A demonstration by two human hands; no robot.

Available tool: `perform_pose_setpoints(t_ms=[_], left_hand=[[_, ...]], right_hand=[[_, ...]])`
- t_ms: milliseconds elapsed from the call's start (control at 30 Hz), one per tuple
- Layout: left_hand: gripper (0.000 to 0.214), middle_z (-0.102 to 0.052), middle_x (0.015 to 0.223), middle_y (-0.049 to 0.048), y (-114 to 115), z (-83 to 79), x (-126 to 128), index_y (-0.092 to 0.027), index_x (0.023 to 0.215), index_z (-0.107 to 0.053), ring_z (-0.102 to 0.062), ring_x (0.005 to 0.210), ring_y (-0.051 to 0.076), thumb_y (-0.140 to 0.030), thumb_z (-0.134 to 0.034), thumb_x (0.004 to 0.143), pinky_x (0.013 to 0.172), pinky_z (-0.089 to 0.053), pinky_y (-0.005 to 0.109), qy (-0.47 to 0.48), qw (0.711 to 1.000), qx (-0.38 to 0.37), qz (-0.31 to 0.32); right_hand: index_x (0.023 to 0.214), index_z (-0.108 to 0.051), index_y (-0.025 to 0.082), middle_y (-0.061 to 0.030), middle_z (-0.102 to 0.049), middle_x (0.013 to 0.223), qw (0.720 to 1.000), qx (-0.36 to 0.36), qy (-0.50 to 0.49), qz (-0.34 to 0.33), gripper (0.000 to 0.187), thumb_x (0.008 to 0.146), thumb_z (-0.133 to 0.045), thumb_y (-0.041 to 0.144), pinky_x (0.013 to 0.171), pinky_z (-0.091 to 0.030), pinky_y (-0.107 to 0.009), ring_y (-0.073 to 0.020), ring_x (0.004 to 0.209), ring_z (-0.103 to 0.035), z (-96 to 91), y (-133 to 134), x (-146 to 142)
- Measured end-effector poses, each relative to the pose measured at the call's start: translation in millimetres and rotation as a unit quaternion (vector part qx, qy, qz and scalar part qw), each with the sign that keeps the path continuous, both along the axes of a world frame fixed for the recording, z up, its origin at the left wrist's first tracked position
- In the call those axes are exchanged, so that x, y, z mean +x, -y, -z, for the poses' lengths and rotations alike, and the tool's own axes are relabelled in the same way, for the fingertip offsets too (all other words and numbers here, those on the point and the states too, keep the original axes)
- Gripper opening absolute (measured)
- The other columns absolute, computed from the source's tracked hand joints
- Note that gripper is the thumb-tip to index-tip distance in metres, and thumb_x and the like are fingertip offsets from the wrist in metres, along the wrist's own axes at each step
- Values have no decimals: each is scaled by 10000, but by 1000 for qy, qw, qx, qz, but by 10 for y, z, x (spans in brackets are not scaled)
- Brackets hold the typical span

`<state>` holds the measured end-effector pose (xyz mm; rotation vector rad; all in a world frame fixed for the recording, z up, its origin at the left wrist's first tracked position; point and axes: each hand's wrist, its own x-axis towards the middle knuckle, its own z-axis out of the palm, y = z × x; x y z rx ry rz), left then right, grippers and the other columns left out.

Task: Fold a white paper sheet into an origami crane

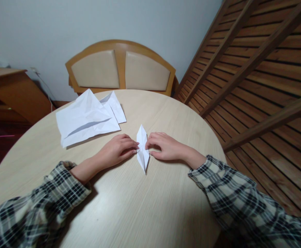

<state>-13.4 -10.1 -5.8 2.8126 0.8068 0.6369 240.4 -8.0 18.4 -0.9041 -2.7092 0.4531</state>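
A narrow, diamond-shaped piece of folded white paper (143, 160) lies on the table, its long points toward and away from me. My left hand (118, 150) comes in from the left and pinches the paper's left edge near its middle. On the opposite edge, the thumb and fingers of my right hand (164, 146) are closed in a pinch. Fingertips of both hands cover part of the paper's middle, so the folds there are hidden.
Creased white paper sheets (88, 120) lie at the far left of the round wooden table (130, 206). Behind the table stands a headboard-like wooden panel (122, 65) with beige pads. Wooden slats (256, 69) rise on the right, and a wooden cabinet (13, 93) is at the left.
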Motion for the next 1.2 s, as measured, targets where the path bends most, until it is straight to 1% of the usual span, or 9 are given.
perform_pose_setpoints(t_ms=[167,400,667,833,933,1033,1133,1200], left_hand=[[220,-739,1072,67,23,-12,18,-174,1061,-679,-605,935,222,-292,-507,989,840,-488,374,-10,1000,9,-10],[248,-741,989,82,37,1,46,-156,1092,-678,-605,910,234,-299,-505,989,808,-486,367,-21,999,28,-41],[250,-735,951,92,39,3,62,-144,1059,-683,-606,887,232,-281,-484,990,783,-486,359,-16,998,33,-44],[239,-732,997,90,45,-28,49,-158,1065,-681,-608,922,235,-266,-490,970,837,-478,379,-20,999,24,-28],[234,-727,1012,88,51,-61,44,-164,1042,-685,-615,938,242,-239,-482,952,874,-464,405,-35,999,19,-14],[252,-721,1003,90,56,-79,49,-168,1034,-682,-620,947,238,-240,-450,966,894,-452,408,-39,999,14,-10],[250,-712,1010,88,57,-76,55,-177,1016,-673,-615,951,231,-299,-456,985,900,-447,398,-34,999,7,-7],[239,-702,1015,89,57,-67,56,-175,1005,-664,-606,956,234,-349,-503,973,893,-449,392,-32,999,-1,-4]], right_hand=[[1003,-671,191,-57,-635,996,1000,-6,-2,-6,202,813,-612,163,933,-393,-372,-212,988,-562,9,-17,22],[1008,-681,197,-57,-642,993,1000,-8,-10,-12,199,818,-625,174,943,-394,-381,-220,990,-570,7,-26,27],[983,-696,196,-57,-648,973,1000,-10,-20,-7,158,846,-615,191,921,-409,-380,-220,969,-583,3,-25,21],[951,-710,201,-47,-657,927,999,-6,-38,-15,204,824,-580,108,891,-422,-363,-203,916,-592,11,-36,14],[904,-703,188,-49,-654,887,999,-1,-47,-9,137,859,-581,146,834,-433,-342,-192,867,-588,36,-50,-3],[852,-669,177,-50,-650,859,999,10,-50,18,111,902,-573,204,799,-430,-326,-186,842,-579,75,-67,-29],[889,-627,187,-41,-647,880,993,35,-59,95,48,886,-610,232,807,-422,-331,-192,855,-570,127,-87,-47],[944,-605,196,-50,-648,940,985,53,-68,152,119,870,-642,281,846,-418,-353,-214,920,-563,167,-102,-50]])
